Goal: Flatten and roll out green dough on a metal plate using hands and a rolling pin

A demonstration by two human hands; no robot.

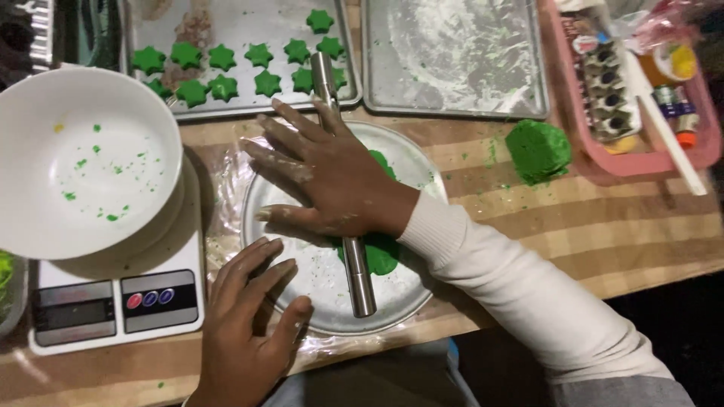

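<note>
A round metal plate (407, 162) bears flattened green dough (381, 252). Across it lies a steel rolling pin (354, 264), its long axis running away from the person. The right hand (332, 177), fingers spread, presses flat on the pin's middle; the left hand (245, 332) rests open on the plate's near rim.

Right hand (335, 177): I see it bare, no glove, no ring, with pale floury smears across the knuckles and along the fingers.
Right sleeve (528, 294): I see a long cream-white knit sleeve with a ribbed cuff ending at the wrist; the fabric is soft and creased along the forearm.
Left hand (245, 324): I see it bare too, no glove or ring, with short nails and fainter dusting.
Left wrist: I cannot tell any sleeve; it leaves the picture's lower edge.
Lower clothing: I see grey fabric at the bottom edge.
</note>
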